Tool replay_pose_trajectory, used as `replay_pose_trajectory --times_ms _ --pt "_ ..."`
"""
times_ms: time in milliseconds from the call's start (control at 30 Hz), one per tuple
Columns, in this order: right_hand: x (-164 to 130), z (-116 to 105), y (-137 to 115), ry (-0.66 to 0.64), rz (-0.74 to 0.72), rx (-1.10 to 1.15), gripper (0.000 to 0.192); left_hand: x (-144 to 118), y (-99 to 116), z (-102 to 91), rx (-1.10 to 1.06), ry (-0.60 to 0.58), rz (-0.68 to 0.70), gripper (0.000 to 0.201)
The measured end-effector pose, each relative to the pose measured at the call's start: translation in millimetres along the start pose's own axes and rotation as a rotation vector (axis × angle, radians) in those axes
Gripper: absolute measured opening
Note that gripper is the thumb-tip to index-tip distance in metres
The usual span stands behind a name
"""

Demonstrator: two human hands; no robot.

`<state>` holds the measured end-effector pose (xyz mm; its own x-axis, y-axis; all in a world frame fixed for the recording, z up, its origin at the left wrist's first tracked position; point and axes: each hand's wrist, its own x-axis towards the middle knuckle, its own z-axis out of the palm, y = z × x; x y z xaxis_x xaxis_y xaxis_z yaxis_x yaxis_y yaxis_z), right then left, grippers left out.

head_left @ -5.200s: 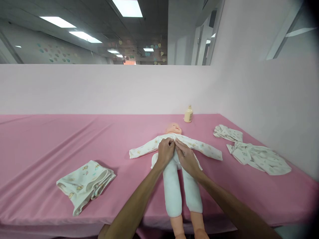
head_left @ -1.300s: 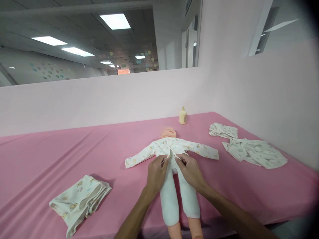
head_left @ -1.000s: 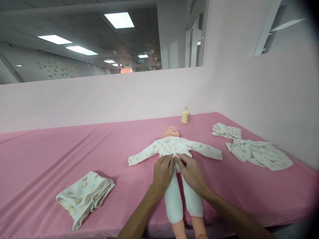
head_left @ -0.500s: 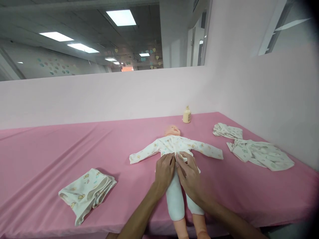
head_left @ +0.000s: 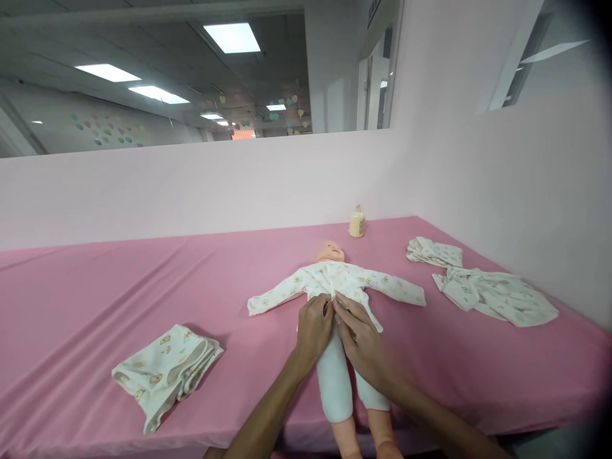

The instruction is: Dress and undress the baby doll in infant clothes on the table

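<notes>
Left hand (head_left: 313, 326) and right hand (head_left: 359, 336): side by side at lower centre of the frame, fingertips meeting at the lower hem of the printed top (head_left: 340, 283) on the doll (head_left: 335, 299). Both hands are closed in a pinch on the front edges of that top, thumb against fingers; what sits between the fingertips (snap or tie) is too small to tell.

Key relation: the doll lies on its back, long axis running straight away from the hands, head (head_left: 329, 251) toward the far wall, white-clad legs (head_left: 335, 382) passing beneath the wrists to the near edge. The front opening of the top follows the same axis, so the rest of it lies directly beyond the fingertips, up-frame. Both hands are equally near, one on each side of the midline.

Outward: sleeves spread left and right on the pink worktop (head_left: 95, 293). Folded printed garment (head_left: 165, 373) lower left, well apart. Loose garments (head_left: 482, 290) at right. Small bottle (head_left: 357, 222) beyond the head, by the wall.
</notes>
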<state>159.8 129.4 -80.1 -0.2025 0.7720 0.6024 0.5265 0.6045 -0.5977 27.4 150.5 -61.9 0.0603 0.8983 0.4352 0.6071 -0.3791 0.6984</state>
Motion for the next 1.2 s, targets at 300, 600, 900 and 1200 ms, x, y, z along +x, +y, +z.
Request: replay_pose_trajectory --times_ms 300,600,900,1200 --pt "2 -5 -3 -0.038 0.069 0.069 0.045 6 -2 -11.0 -0.271 -0.125 -0.061 0.022" --pt "2 -4 -4 -0.036 0.026 0.061 0.049 12 -3 -14.8 -0.348 -0.124 -0.112 0.028" --pt "0 -6 -1 -0.021 0.038 0.083 0.050 11 -7 -11.7 -0.209 -0.127 -0.084 0.028" --pt "-2 -3 2 -0.022 -0.084 -0.204 0.053 8 -1 -8.2 -0.104 -0.105 -0.089 0.028"
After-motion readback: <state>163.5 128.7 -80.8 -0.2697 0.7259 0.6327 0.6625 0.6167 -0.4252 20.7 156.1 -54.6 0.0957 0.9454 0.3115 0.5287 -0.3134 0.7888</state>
